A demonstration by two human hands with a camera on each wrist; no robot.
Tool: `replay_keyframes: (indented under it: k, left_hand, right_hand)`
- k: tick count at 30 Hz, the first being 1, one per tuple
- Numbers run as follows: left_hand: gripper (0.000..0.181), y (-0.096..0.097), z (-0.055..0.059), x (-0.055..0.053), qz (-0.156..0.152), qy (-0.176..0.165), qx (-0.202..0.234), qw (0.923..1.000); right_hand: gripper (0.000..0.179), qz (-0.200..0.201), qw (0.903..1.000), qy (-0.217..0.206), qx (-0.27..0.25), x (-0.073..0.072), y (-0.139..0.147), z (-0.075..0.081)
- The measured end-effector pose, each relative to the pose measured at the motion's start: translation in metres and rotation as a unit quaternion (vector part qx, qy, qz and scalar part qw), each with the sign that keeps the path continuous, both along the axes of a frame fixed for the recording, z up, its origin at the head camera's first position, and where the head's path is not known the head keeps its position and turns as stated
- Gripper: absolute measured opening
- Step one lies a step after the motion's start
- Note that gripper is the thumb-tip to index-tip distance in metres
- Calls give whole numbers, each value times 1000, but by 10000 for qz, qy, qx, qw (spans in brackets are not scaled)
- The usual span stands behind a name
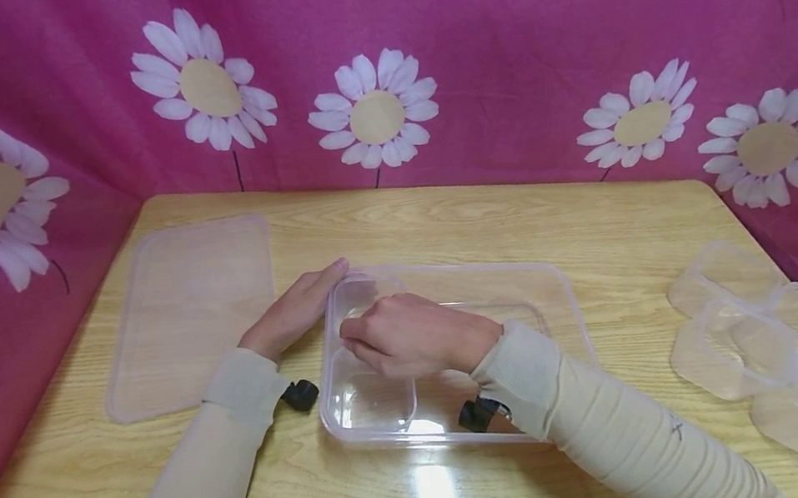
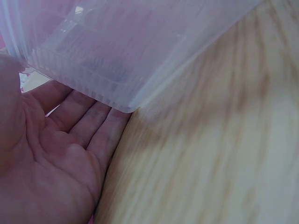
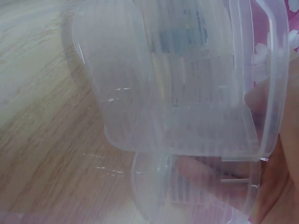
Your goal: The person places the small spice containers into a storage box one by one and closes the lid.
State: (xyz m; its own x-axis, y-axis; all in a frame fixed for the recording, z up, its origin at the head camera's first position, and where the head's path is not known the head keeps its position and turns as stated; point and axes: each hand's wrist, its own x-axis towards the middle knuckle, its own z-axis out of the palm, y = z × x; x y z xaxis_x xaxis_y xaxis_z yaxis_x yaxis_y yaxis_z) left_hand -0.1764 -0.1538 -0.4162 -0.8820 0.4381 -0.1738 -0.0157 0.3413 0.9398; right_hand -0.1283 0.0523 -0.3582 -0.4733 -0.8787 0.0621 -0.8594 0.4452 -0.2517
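A large clear rectangular plastic box [image 1: 574, 302] stands on the table in the middle of the head view. Small clear plastic containers [image 1: 378, 407] sit side by side at its left end. My right hand [image 1: 418, 335] reaches over the box and pinches the wall of a small container; in the right wrist view a thumb and fingers of this hand [image 3: 280, 186] lie at the rims, partly seen through the plastic. My left hand [image 1: 297, 309] rests against the box's left side, its fingers fairly straight. In the left wrist view, the fingers touch the bottom corner of the box [image 2: 112, 70].
A flat translucent lid [image 1: 189, 319] lies on the table [image 1: 485, 212] at left. Several more small clear containers [image 1: 767, 343] stand grouped near the right edge. A pink cloth with daisies [image 1: 492, 35] hangs behind and at the sides.
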Motion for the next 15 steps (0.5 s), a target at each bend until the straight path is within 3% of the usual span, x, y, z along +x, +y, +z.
replay_keyframes:
  k: [15]
  left_hand:
    - [64, 1, 2, 1, 44, 18, -63, 10000]
  right_hand:
    - [25, 31, 10000, 77, -42, 0, 0, 0]
